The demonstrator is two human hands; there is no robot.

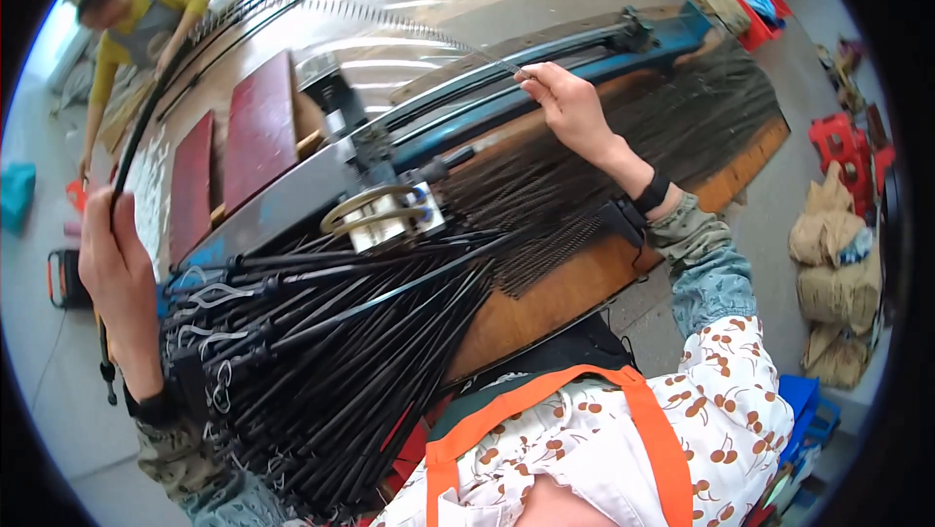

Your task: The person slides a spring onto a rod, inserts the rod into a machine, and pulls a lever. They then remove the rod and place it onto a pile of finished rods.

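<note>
My left hand [122, 274] is closed round a thin black cable [156, 98] at the left. The cable bows up and away from it, and a lower length hangs beside my wrist. My right hand [575, 118] pinches one end of a long thin coil spring [390, 18], which arches over the table toward the upper left. There the spring and the cable run close together; I cannot tell if they are joined. Below my hands lies a fan of black cables [360, 371] with pale wire loops at their left ends. Many loose dark springs [682, 118] are spread at the right.
A long blue machine rail [545, 89] with a metal block [390, 220] crosses the table [545, 327]. Dark red boards [263, 113] lie behind it. A co-worker in yellow [136, 30] bends at the far left. Red crates [755, 11] and brown sacks [838, 254] sit on the right.
</note>
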